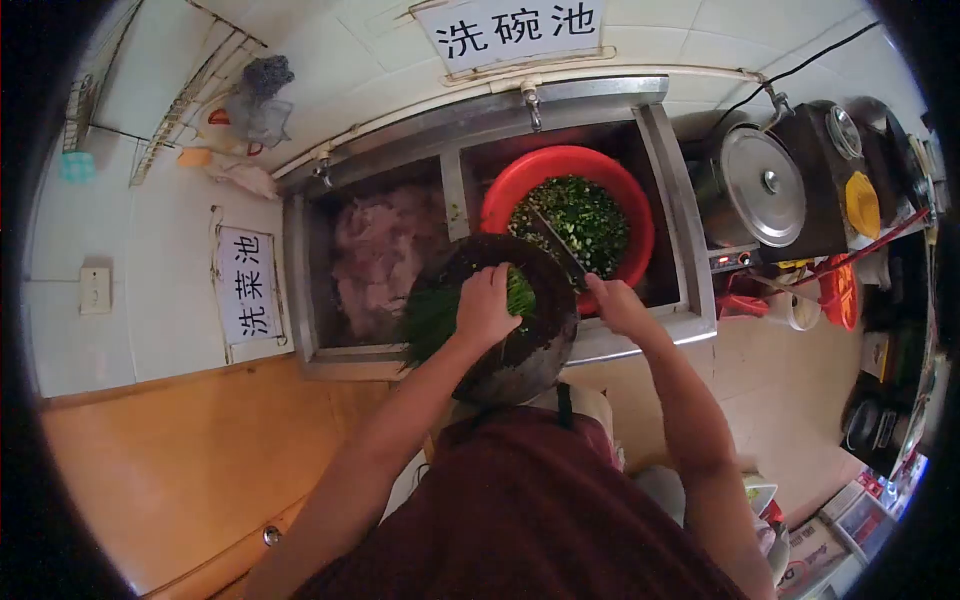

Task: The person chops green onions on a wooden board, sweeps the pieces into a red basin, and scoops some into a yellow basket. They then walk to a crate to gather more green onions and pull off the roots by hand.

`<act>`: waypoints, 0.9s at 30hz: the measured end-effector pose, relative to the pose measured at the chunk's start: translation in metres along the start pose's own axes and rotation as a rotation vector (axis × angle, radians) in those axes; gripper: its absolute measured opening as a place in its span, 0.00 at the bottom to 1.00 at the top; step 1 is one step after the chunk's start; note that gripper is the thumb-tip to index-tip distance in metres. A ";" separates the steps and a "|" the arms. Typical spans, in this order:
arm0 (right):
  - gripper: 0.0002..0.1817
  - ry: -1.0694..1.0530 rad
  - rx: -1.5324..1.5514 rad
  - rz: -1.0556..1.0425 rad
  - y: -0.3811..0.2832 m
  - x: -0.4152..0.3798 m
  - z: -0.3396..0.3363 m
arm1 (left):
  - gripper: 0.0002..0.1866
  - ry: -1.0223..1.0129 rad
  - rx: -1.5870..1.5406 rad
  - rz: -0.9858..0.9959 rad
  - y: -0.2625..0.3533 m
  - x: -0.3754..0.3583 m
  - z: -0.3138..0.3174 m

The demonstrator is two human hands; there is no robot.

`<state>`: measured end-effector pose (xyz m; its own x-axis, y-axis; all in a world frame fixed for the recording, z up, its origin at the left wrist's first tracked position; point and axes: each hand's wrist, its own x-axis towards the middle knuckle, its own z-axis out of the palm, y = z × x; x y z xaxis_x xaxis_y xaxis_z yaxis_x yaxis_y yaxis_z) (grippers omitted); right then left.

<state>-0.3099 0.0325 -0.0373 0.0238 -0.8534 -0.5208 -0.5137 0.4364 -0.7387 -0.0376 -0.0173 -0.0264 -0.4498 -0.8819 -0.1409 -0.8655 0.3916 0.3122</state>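
Note:
A bunch of long green stalks (437,318) lies across a dark round chopping board (548,345) at the sink's front edge. My left hand (487,308) is closed over the stalks, near their right end. In my right hand (617,303) is the handle of a knife (558,243), its blade slanting up and left over the rim of a red basin (640,205). Chopped green and white pieces (590,220) fill much of the basin, which sits in the right sink compartment.
Pale pinkish pieces (378,250) lie in the left compartment of the metal sink (690,235). Taps (533,105) stick out over its back edge. A lidded metal pot (762,185) stands to the right, with a yellow item (861,203) beyond it.

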 end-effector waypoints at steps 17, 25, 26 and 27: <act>0.31 0.117 -0.032 0.018 -0.028 -0.049 0.090 | 0.31 0.112 -0.301 -0.106 -0.013 0.017 0.021; 0.30 0.002 0.225 0.197 -0.022 -0.062 0.051 | 0.26 0.137 -0.320 -0.077 -0.010 0.019 0.015; 0.30 0.002 0.223 0.195 -0.026 -0.065 0.048 | 0.26 0.155 -0.308 -0.051 -0.009 0.019 0.012; 0.30 0.056 0.185 0.157 -0.034 -0.069 0.046 | 0.26 0.158 -0.305 -0.053 -0.011 0.020 0.012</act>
<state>-0.2543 0.0897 0.0040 -0.0944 -0.7831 -0.6146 -0.3418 0.6054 -0.7188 -0.0397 -0.0356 -0.0435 -0.3460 -0.9379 -0.0245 -0.7702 0.2690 0.5782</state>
